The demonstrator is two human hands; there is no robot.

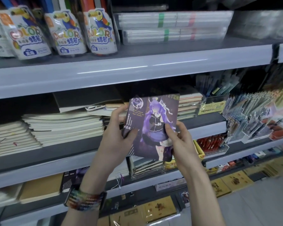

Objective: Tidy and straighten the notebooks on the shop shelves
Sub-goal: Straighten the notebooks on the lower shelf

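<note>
Judging mid-task. Purple notebook point(152, 126) is off the middle shelf point(206, 128), held at centre. Left hand point(118, 139) grips its 9 o'clock edge, thumb on the cover; right hand point(180, 141) pinches the 5 o'clock corner. Cover is glossy, flat, rectangular. Cream matte stacks point(65, 126) at 9 o'clock are fanned and skewed, unsquared.

White plastic crayon packs point(64, 32) with a toucan picture read "COLOR". The purple-and-black anime-girl notebook point(153, 121) shows "FOR" and what looks like "STEM". A dark notebook point(68, 180) lower down reads "FOR YOU"
</note>
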